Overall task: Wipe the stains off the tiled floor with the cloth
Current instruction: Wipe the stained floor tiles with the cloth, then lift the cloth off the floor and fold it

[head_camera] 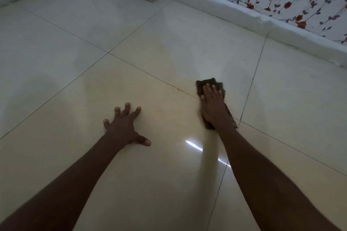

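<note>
right hand (pixel 212 106) pressed flat, fingers straight, on the soft limp cloth (pixel 210 82); left hand (pixel 124 124) lay splayed on the floor (pixel 93 155) beside it.

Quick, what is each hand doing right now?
Left hand: open, fingers spread, resting on the tiled floor.
Right hand: open, straight fingers pressing the cloth flat.

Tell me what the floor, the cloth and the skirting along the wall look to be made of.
Floor: glazed ceramic tile, probably; glossy, reflects a light streak, thin grout lines.
Cloth: dark woven fabric, probably; limp and folded under the right hand.
Skirting: white matte, perhaps painted plaster or tile; unclear.
</note>
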